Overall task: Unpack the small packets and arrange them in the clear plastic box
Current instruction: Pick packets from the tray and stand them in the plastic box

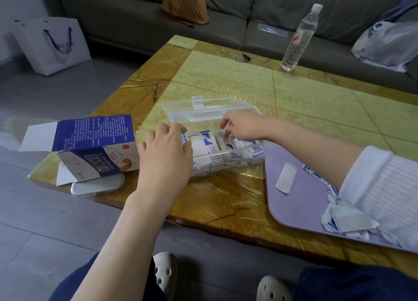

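The clear plastic box (228,163) lies on the table with its lid (203,108) hinged open behind it. Rows of white-and-blue small packets (210,144) stand packed inside. My left hand (165,151) rests on the box's left end, its fingers lying over the leftmost packets. My right hand (242,124) reaches in from the right, fingertips curled down onto the packets in the back row; whether it pinches one is hidden. More loose packets (346,224) lie heaped on the purple mat (300,210) under my right sleeve.
An opened blue-and-white carton (97,142) lies left of the box, over a phone (97,185). A single white strip (286,179) sits on the mat. A water bottle (298,38) stands at the table's far edge. A sofa and bags lie beyond.
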`<state>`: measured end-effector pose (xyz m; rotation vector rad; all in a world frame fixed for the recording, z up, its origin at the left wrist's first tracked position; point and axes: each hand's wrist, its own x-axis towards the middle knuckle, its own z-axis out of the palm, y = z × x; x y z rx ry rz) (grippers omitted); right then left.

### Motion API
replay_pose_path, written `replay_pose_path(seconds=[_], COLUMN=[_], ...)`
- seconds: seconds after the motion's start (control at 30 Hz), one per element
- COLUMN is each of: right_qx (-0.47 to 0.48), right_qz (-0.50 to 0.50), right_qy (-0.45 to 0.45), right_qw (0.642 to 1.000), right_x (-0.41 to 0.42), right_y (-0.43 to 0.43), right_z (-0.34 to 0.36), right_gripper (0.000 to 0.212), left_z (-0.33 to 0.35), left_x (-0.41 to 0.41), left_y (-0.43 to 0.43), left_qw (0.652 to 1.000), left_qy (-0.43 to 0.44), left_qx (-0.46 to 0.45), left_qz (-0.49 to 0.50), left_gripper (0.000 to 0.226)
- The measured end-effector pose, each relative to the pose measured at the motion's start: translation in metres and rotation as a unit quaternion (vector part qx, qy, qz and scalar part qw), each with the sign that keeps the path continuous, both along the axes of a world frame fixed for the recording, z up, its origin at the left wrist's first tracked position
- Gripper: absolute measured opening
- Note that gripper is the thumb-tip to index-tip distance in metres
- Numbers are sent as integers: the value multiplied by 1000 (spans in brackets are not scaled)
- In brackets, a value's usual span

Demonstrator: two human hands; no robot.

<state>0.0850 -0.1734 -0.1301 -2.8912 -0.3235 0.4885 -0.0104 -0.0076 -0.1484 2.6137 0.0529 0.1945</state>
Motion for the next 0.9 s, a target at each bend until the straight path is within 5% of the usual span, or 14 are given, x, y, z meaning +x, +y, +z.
replay_pose_path(seconds=[0.2,0.37,0.63,0.77,0.9], right_qx=[55,129,176,90,-94], right_qz=[-16,-19,-46,-161,-313], right_qy=[-16,-156,-413,-340,-70], right_qw=[998,979,892,922,942], right_x=[-2,-16,-89,-100,-104], right_y=[0,-14,-77,-128,-163], right_z=[1,9,1,-21,-40], right_gripper=[34,24,14,17,60], left_z=[1,6,0,-15,-26], left_x=[-1,-7,-20,-22,-23], left_y=[-3,-19,-79,-107,-132], left_qw=[1000,997,960,948,940], left_qy=[6,-71,-200,-151,-100], left_qx=[-4,17,-33,32,96], left_qz=[5,17,-192,-280,-312], left_gripper=[35,35,22,20,27])
